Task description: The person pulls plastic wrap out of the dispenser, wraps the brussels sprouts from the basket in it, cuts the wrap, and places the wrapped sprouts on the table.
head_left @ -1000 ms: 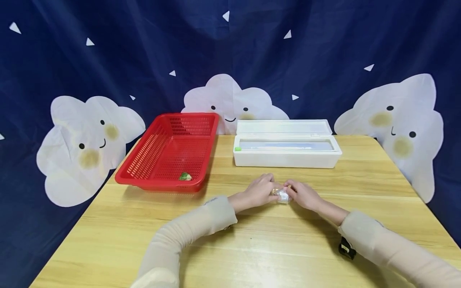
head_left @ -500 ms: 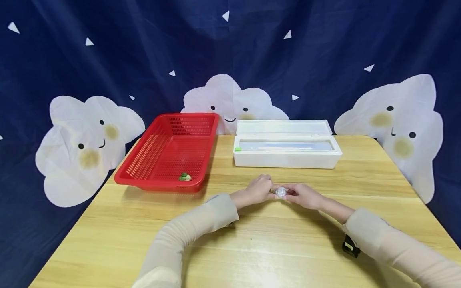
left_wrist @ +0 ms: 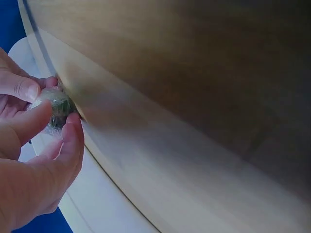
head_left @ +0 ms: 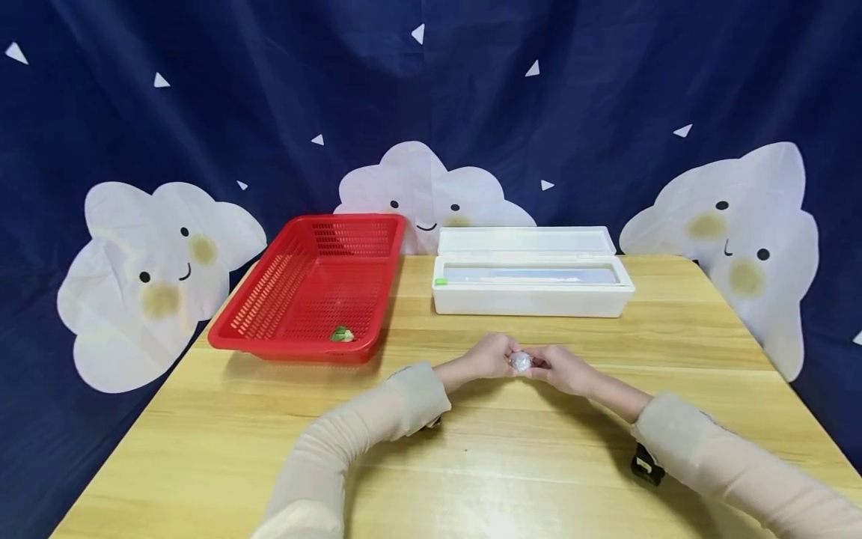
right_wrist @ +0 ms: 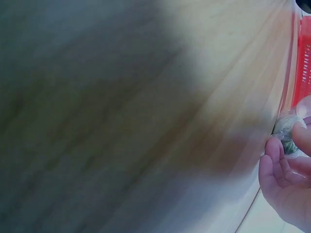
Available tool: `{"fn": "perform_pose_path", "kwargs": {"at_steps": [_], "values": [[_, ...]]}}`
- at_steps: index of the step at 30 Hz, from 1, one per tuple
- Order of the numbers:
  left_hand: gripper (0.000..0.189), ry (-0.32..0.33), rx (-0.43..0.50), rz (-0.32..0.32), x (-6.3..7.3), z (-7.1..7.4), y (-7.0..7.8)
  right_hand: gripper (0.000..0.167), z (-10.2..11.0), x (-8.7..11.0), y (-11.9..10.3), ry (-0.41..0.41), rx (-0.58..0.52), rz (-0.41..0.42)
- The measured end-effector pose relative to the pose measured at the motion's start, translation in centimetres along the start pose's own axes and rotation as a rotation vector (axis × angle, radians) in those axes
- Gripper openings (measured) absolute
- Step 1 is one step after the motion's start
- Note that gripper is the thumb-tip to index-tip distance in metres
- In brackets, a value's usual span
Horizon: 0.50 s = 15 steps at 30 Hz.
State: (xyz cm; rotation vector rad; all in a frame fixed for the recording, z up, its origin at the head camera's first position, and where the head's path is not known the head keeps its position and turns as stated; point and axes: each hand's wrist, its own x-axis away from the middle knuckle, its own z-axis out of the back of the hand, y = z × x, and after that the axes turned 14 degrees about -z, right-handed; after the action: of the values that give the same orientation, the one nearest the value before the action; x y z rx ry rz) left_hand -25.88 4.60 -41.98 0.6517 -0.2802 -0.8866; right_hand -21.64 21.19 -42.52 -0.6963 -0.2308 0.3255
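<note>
A small green thing wrapped in clear plastic film [head_left: 521, 361] is held just above the table between both hands; in the left wrist view the green shows through the crinkled film [left_wrist: 60, 108]. From its left side, my left hand [head_left: 491, 355] pinches the bundle between thumb and fingers. My right hand [head_left: 564, 368] grips it from the right, thumb in front and fingers curled behind, as the right wrist view also shows at the bundle [right_wrist: 287, 127]. Exactly what is inside cannot be told.
A red plastic basket [head_left: 299, 346] stands at the back left, with a small green-and-white vegetable [head_left: 343, 334] inside. Behind the hands lies a long white box [head_left: 532, 302], lid raised, with a green tab [head_left: 441, 282] at its left end. A dark blue curtain [head_left: 471, 90] hangs behind the table.
My right fingers have moved from the bundle's top, where they held the film, to its right side. The wrapped bundle now looks more compact. The head view has shifted slightly.
</note>
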Motion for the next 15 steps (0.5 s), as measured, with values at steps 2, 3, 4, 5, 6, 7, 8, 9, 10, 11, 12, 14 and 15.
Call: {"fn": "perform_pose_path", "kwargs": {"at_steps": [2, 3, 4, 5, 6, 7, 8, 9, 10, 11, 12, 14, 15], "values": [[0.028, 0.013, 0.002, 0.014, 0.06, -0.06, -0.07, 0.038, -0.11, -0.08, -0.05, -0.008, -0.011, 0.003], [0.029, 0.021, 0.005, 0.020, 0.07, -0.10, -0.12, 0.039, -0.12, -0.08, -0.03, -0.014, -0.021, 0.004], [0.029, 0.025, 0.004, 0.018, 0.10, -0.13, -0.15, 0.039, -0.09, -0.04, 0.03, -0.021, -0.035, 0.000], [0.030, 0.027, 0.002, 0.012, 0.13, -0.18, -0.18, 0.040, -0.03, 0.03, 0.12, -0.031, -0.051, -0.007], [0.030, 0.030, -0.003, 0.005, 0.16, -0.20, -0.19, 0.039, 0.06, 0.13, 0.20, -0.038, -0.072, -0.023], [0.031, 0.029, -0.003, -0.003, 0.19, -0.24, -0.21, 0.039, 0.16, 0.22, 0.28, -0.041, -0.091, -0.042], [0.032, 0.029, -0.010, -0.011, 0.22, -0.26, -0.21, 0.038, 0.25, 0.30, 0.37, -0.042, -0.108, -0.060], [0.032, 0.030, -0.009, -0.016, 0.25, -0.28, -0.18, 0.038, 0.34, 0.35, 0.47, -0.046, -0.130, -0.075], [0.032, 0.035, -0.007, -0.021, 0.30, -0.30, -0.15, 0.038, 0.38, 0.35, 0.53, -0.049, -0.155, -0.091], [0.032, 0.040, -0.005, -0.021, 0.35, -0.31, -0.11, 0.038, 0.41, 0.33, 0.59, -0.050, -0.176, -0.103], [0.032, 0.048, -0.003, -0.019, 0.39, -0.33, -0.06, 0.037, 0.38, 0.26, 0.60, -0.047, -0.197, -0.118], [0.031, 0.068, 0.010, -0.014, 0.50, -0.37, 0.04, 0.034, 0.21, 0.12, 0.56, -0.043, -0.230, -0.131], [0.030, 0.082, 0.020, -0.010, 0.55, -0.41, 0.09, 0.033, 0.11, 0.06, 0.53, -0.042, -0.249, -0.141]]}}
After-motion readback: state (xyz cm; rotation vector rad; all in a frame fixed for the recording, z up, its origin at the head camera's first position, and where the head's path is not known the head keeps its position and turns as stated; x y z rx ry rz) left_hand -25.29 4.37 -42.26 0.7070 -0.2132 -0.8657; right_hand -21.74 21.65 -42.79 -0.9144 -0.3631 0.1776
